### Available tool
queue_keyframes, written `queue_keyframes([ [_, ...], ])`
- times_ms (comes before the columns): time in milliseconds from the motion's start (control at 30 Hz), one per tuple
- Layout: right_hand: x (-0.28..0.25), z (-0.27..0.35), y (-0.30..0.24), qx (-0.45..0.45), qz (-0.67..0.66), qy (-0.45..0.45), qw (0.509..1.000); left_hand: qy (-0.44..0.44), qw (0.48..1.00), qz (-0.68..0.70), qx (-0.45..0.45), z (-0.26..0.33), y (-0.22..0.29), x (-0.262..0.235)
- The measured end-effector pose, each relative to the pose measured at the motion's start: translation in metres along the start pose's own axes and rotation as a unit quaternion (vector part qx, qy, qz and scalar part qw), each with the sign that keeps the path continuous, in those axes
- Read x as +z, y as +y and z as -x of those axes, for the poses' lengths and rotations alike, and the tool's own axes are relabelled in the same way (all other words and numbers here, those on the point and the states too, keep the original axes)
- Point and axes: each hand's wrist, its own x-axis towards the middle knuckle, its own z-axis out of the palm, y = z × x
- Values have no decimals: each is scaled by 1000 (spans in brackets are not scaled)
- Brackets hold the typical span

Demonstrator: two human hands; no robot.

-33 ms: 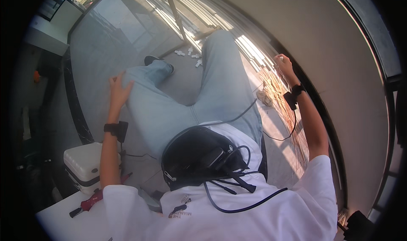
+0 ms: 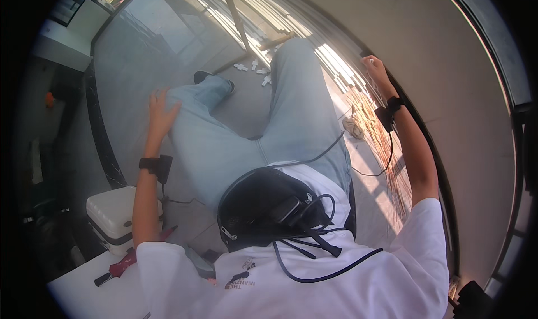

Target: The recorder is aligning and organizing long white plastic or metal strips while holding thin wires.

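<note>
My left hand (image 2: 162, 115) rests on my bent left knee, its fingers apart and holding nothing. To the right, my right hand (image 2: 375, 73) is stretched forward beside the wall, above the long white strips (image 2: 336, 66) on the floor. Its fingers are curled together, with a small whitish bit at the fingertips that is too small to name. Below that hand lies a spread of thin tan strands (image 2: 367, 117), with a crumpled beige cloth-like thing (image 2: 352, 127) next to it.
Small white pieces (image 2: 266, 81) lie on the floor between my legs. A thin upright post (image 2: 235, 16) stands ahead. On my left are a white case (image 2: 112, 207) and a red-handled tool (image 2: 120, 266). Cables (image 2: 375, 173) run from my wrists. A wall (image 2: 459, 95) borders my right.
My right hand has moved slightly forward along the wall, still curled. My left hand has settled flatter on the knee. The whole view has shifted a little.
</note>
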Motion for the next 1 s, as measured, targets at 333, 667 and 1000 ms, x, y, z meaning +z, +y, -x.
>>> queue_keyframes([
  [333, 239, -194, -176, 75, -390, -166, 903, -25, 992, -117, 34, -11, 34, 25],
  [667, 457, -164, 68, 291, 67, 70, 952, -78, 991, -106, 7, -43, 71, 21],
  [1000, 467, -132, 189, 211, 344, -48, 914, -189, 968, -164, 4, -93, 79, 31],
])
